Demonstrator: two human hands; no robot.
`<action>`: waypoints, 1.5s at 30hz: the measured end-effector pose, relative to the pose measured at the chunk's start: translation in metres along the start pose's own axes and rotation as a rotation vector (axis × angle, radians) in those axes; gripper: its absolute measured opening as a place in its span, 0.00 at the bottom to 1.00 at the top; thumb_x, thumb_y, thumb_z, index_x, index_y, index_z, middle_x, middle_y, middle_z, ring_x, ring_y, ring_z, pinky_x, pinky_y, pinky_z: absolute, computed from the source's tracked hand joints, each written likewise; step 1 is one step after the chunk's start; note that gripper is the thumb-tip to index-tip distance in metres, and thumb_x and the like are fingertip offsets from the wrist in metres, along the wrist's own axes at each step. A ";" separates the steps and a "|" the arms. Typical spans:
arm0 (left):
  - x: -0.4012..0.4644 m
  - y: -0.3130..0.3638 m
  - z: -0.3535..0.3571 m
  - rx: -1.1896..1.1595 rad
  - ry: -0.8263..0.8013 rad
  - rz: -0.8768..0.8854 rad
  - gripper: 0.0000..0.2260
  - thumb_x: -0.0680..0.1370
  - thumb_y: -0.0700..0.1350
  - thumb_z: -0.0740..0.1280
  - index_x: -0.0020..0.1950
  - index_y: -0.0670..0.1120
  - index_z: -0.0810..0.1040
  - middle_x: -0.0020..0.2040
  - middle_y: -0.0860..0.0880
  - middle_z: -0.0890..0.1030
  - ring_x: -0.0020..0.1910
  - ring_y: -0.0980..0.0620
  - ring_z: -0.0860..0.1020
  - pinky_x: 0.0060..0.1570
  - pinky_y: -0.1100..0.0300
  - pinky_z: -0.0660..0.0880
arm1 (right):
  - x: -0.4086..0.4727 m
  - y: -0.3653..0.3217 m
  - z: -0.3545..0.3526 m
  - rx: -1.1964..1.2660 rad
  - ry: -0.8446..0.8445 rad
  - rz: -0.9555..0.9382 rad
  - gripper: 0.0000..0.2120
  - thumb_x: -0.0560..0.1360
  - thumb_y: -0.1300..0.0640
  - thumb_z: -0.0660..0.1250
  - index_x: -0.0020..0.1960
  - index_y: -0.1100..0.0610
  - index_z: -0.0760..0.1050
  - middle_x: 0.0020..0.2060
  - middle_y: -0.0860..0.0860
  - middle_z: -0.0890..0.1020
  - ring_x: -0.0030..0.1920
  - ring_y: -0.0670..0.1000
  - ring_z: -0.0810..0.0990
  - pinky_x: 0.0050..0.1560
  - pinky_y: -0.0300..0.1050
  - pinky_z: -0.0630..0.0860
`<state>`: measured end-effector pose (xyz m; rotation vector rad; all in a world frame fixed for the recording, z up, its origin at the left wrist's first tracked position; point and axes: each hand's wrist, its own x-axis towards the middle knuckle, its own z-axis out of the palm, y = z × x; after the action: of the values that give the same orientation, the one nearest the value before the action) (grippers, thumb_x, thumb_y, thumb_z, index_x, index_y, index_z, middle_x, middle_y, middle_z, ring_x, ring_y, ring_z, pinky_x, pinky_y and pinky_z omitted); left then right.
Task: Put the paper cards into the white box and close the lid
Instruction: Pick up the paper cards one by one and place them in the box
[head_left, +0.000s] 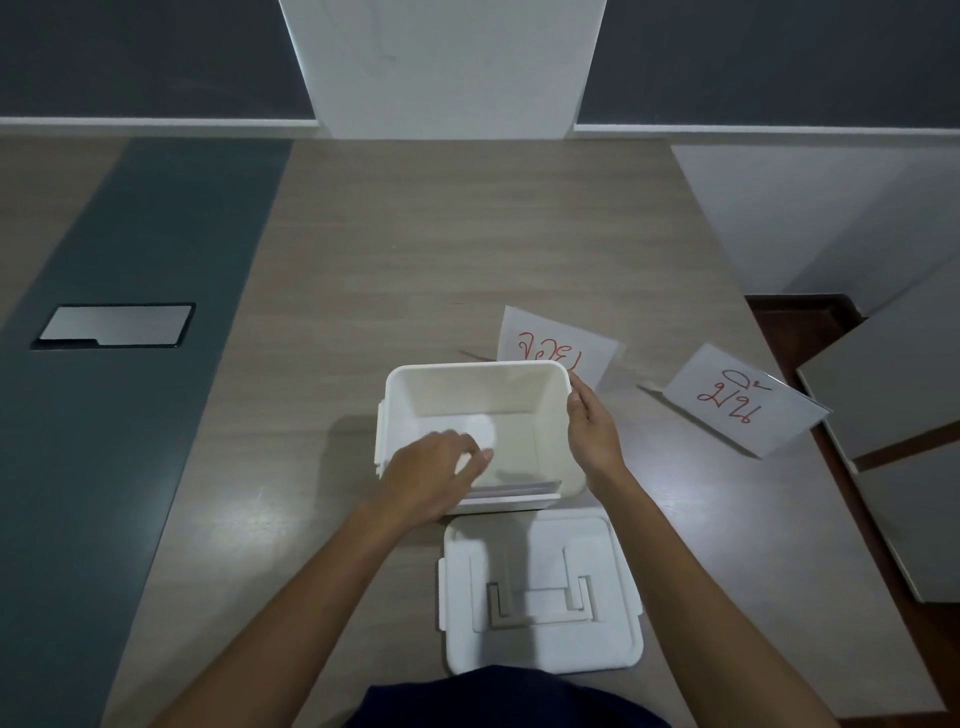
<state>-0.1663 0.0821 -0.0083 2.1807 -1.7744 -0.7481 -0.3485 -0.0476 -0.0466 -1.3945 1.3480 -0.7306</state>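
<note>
The white box stands open in the middle of the table. Its lid lies flat just in front of it, near my body. My left hand reaches over the box's near left rim, with bent fingers resting on white paper cards inside; whether it grips one is unclear. My right hand is at the box's right rim and pinches the lower corner of a paper card with red writing, held tilted behind the box. A second red-lettered card lies on the table to the right.
The wooden table has a dark strip on the left with a metal cable hatch. Its right edge runs close past the second card, with grey cabinet panels beyond. A white pillar stands at the far edge.
</note>
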 end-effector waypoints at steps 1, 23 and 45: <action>0.003 -0.006 -0.002 -0.025 0.125 0.011 0.21 0.78 0.61 0.52 0.57 0.50 0.78 0.58 0.51 0.80 0.60 0.49 0.74 0.57 0.50 0.73 | 0.002 -0.003 0.000 -0.024 0.018 0.007 0.19 0.83 0.58 0.54 0.71 0.49 0.72 0.68 0.48 0.76 0.68 0.50 0.73 0.69 0.47 0.69; 0.004 -0.044 0.004 -0.816 0.370 -0.436 0.20 0.83 0.49 0.52 0.74 0.63 0.60 0.59 0.62 0.70 0.52 0.61 0.72 0.56 0.63 0.63 | 0.110 -0.069 0.006 -0.599 0.193 -0.345 0.09 0.78 0.60 0.68 0.56 0.58 0.83 0.49 0.58 0.87 0.48 0.60 0.84 0.47 0.50 0.79; 0.005 -0.049 0.011 -0.909 0.444 -0.380 0.20 0.82 0.47 0.53 0.74 0.59 0.63 0.70 0.61 0.68 0.67 0.65 0.65 0.65 0.66 0.60 | -0.052 -0.032 0.033 -0.814 -0.578 -0.391 0.26 0.81 0.40 0.56 0.40 0.58 0.80 0.36 0.53 0.84 0.40 0.55 0.80 0.44 0.52 0.77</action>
<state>-0.1297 0.0903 -0.0422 1.8155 -0.6037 -0.8321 -0.3176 0.0057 -0.0155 -2.3313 0.9257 0.0540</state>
